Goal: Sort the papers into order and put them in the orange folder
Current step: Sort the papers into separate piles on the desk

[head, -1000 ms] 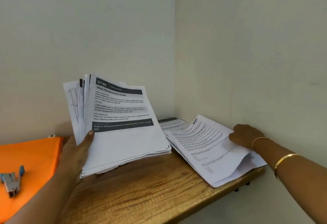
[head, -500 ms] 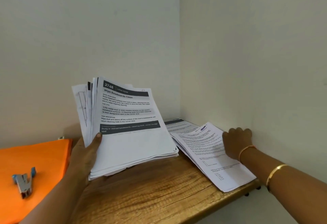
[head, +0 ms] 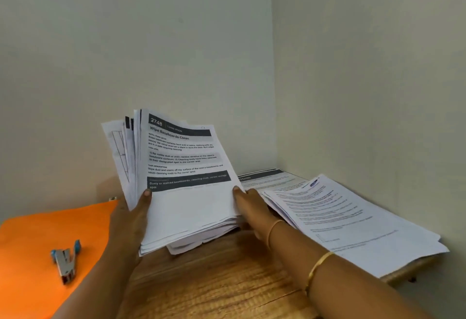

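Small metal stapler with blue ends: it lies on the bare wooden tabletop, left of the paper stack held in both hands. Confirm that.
Wrong in one respect. The head view shows the small metal stapler with blue ends lying on the flat orange folder, not on the wooden tabletop. It is left of the white printed paper stack, which the left hand and right hand hold.

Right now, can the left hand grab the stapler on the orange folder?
Probably not yet: the left hand grips the paper stack. The stapler lies uncovered on the orange folder beside that arm, so it looks reachable once freed.
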`<state>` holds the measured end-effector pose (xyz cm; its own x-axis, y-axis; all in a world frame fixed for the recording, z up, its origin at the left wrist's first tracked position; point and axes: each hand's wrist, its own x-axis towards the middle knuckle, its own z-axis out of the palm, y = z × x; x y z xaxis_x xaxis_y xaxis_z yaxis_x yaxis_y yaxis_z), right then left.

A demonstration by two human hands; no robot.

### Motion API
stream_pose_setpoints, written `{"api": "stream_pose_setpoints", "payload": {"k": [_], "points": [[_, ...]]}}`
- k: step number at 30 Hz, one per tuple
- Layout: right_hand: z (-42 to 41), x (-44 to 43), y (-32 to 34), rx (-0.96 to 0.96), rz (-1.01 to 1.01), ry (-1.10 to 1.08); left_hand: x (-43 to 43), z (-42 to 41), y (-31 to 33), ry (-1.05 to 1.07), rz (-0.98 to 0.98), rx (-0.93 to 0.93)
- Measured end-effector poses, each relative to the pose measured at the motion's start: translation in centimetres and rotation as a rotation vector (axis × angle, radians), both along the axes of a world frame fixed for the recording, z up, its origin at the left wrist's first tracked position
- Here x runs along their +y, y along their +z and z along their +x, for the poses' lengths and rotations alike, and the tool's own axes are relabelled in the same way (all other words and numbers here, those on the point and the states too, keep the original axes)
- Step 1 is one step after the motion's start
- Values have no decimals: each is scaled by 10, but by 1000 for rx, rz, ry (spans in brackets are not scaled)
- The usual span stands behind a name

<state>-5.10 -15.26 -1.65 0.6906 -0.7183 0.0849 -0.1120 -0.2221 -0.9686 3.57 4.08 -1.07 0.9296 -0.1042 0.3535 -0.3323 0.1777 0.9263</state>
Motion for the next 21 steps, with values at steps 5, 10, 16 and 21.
{"api": "stream_pose_setpoints", "payload": {"k": [5, 10, 16, 21], "points": [[12, 3, -2, -92, 135, -7, 2, 7, -3, 27, -30, 33], [7, -8, 1, -129, 104, -39, -1, 5, -6, -10, -62, 84], [7, -14, -2, -110, 38, -106, -1, 2, -4, -54, -117, 124], [1, -15, -2, -76, -98, -155, 0, 1, -2, -79, -133, 112]]}}
